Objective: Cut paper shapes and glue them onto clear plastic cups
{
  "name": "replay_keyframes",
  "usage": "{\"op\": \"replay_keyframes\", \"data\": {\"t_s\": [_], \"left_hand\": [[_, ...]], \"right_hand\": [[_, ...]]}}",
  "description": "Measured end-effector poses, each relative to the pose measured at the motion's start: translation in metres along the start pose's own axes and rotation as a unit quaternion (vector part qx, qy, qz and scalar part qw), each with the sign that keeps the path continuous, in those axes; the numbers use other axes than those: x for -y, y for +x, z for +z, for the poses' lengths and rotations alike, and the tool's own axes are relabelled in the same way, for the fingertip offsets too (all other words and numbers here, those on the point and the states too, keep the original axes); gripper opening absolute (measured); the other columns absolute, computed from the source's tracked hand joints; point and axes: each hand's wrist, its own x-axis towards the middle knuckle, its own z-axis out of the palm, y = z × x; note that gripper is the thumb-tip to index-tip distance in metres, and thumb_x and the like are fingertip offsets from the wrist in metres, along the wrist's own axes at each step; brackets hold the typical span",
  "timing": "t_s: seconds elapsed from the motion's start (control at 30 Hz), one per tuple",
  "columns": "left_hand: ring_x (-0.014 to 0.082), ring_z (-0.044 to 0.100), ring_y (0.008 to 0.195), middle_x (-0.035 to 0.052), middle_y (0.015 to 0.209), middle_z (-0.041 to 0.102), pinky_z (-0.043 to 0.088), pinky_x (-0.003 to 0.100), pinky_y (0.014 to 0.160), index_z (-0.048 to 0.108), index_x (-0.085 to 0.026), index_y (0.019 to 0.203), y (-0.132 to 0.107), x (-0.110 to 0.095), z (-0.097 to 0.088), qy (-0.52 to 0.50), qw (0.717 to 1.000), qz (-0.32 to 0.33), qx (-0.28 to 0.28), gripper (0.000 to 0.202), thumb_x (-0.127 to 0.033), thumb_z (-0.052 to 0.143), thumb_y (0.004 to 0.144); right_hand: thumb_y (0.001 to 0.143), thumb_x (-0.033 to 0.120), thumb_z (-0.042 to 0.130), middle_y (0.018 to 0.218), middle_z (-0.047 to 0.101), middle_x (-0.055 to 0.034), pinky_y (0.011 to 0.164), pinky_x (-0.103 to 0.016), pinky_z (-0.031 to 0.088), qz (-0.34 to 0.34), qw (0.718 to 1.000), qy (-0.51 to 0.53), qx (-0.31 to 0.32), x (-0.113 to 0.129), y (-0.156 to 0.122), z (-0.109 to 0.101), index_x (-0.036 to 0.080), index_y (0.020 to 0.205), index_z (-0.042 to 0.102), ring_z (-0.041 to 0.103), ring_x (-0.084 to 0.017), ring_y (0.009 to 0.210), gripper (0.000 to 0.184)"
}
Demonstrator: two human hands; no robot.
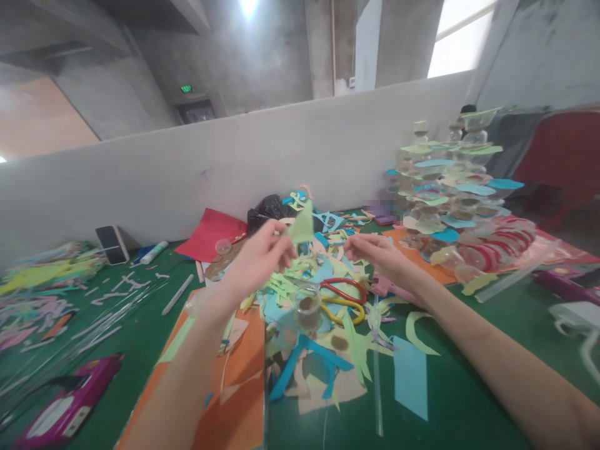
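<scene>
My left hand is closed on a piece of light green paper, raised above a pile of cut paper scraps. To its right, my right hand hovers over the same pile, thumb and fingers pinched together; anything between them is too small to make out. Below the hands lie scissors with a red handle loop and a yellow handle loop. Beside these sits a small transparent cup. Blue paper strips and a light blue rectangle of paper lie nearer to me.
At the right rises a stacked structure of transparent cups and paper pieces. Orange board covers part of the green table. A phone leans on the white partition; a marker and a magenta device lie left.
</scene>
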Motion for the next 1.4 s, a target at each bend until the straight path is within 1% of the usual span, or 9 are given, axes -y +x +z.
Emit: {"op": "replay_keyframes", "data": {"t_s": [0.13, 0.3, 0.4, 0.57, 0.77, 0.93, 1.13, 1.27, 1.4], "left_hand": [[0.0135, 0.06, 0.063, 0.0023, 0.079, 0.07, 0.049, 0.028, 0.06, 0.044, -0.022, 0.094, 0.002, 0.006, -0.011, -0.034, 0.999, -0.007, -0.038, 0.016, -0.036, 0.052, 0.092], [0.0172, 0.066, 0.08, 0.0028, 0.088, 0.073, 0.048, 0.029, 0.071, 0.047, -0.024, 0.096, -0.002, 0.006, 0.013, -0.007, 0.998, -0.03, 0.049, 0.015, -0.039, 0.05, 0.093], [0.0169, 0.065, 0.078, -0.001, 0.081, 0.07, 0.046, 0.027, 0.067, 0.051, -0.025, 0.097, -0.007, 0.0, 0.025, 0.024, 0.994, -0.039, 0.094, 0.016, -0.041, 0.049, 0.094], [0.0151, 0.059, 0.068, -0.0032, 0.076, 0.066, 0.04, 0.025, 0.061, 0.053, -0.026, 0.097, -0.008, -0.004, 0.029, 0.055, 0.995, -0.025, 0.085, 0.017, -0.041, 0.047, 0.094], [0.0183, 0.058, 0.082, 0.0007, 0.094, 0.067, 0.041, 0.028, 0.071, 0.06, -0.023, 0.091, 0.0, 0.004, 0.018, 0.141, 0.99, -0.002, 0.008, 0.017, -0.038, 0.052, 0.089], [0.0176, 0.056, 0.081, -0.0001, 0.086, 0.062, 0.04, 0.028, 0.074, 0.059, -0.021, 0.087, 0.008, 0.016, 0.005, 0.121, 0.99, -0.023, -0.074, 0.016, -0.036, 0.054, 0.086], [0.015, 0.054, 0.074, -0.0021, 0.077, 0.06, 0.04, 0.026, 0.071, 0.061, -0.019, 0.083, 0.014, 0.034, 0.007, 0.038, 0.997, -0.015, -0.071, 0.016, -0.036, 0.062, 0.082], [0.0132, 0.054, 0.064, -0.0037, 0.067, 0.057, 0.043, 0.025, 0.065, 0.058, -0.02, 0.083, 0.021, 0.045, 0.004, -0.045, 0.992, -0.012, -0.115, 0.017, -0.035, 0.063, 0.081], [0.0105, 0.053, 0.061, -0.0042, 0.068, 0.059, 0.044, 0.024, 0.064, 0.054, -0.021, 0.088, 0.025, 0.047, -0.004, -0.107, 0.976, 0.011, -0.187, 0.019, -0.037, 0.062, 0.083]], "right_hand": [[0.085, 0.064, 0.058, 0.076, 0.065, -0.0031, 0.076, -0.032, 0.049, -0.004, 1.0, -0.018, -0.024, -0.006, 0.002, 0.002, 0.02, 0.085, 0.067, 0.06, -0.016, 0.074, 0.045], [0.082, 0.06, 0.063, 0.099, 0.068, -0.0043, 0.075, -0.033, 0.053, -0.011, 0.998, -0.055, 0.022, -0.008, -0.005, 0.033, 0.024, 0.104, 0.067, 0.062, -0.017, 0.078, 0.042], [0.083, 0.062, 0.061, 0.085, 0.069, -0.0038, 0.074, -0.034, 0.053, -0.016, 0.996, -0.076, 0.041, -0.009, -0.007, 0.039, 0.021, 0.086, 0.068, 0.063, -0.019, 0.078, 0.041], [0.083, 0.067, 0.058, 0.071, 0.066, -0.0033, 0.072, -0.036, 0.053, -0.019, 0.992, -0.123, 0.034, -0.012, -0.004, 0.031, 0.022, 0.071, 0.064, 0.064, -0.021, 0.072, 0.047], [0.099, 0.062, 0.023, 0.081, 0.071, -0.0067, 0.072, -0.037, 0.053, 0.005, 0.968, -0.247, 0.055, -0.014, -0.006, 0.031, 0.021, 0.09, 0.069, 0.066, -0.022, 0.076, 0.062], [0.083, 0.036, 0.069, 0.093, 0.068, -0.0144, 0.081, -0.043, 0.047, 0.032, 0.89, -0.449, 0.07, -0.019, -0.022, 0.047, 0.017, 0.086, 0.066, 0.062, -0.034, 0.092, 0.019], [0.085, 0.017, 0.062, 0.107, 0.065, -0.023, 0.084, -0.045, 0.047, 0.048, 0.827, -0.554, 0.078, -0.023, -0.028, 0.062, 0.01, 0.099, 0.065, 0.06, -0.04, 0.103, 0.015], [0.088, 0.015, 0.057, 0.114, 0.062, -0.0256, 0.086, -0.046, 0.047, 0.048, 0.833, -0.55, 0.031, -0.019, -0.025, 0.06, 0.011, 0.109, 0.062, 0.06, -0.041, 0.107, 0.022], [0.09, 0.027, 0.058, 0.112, 0.064, -0.0194, 0.083, -0.042, 0.048, 0.032, 0.875, -0.483, -0.021, -0.015, -0.02, 0.05, 0.02, 0.105, 0.06, 0.063, -0.035, 0.102, 0.016]]}}
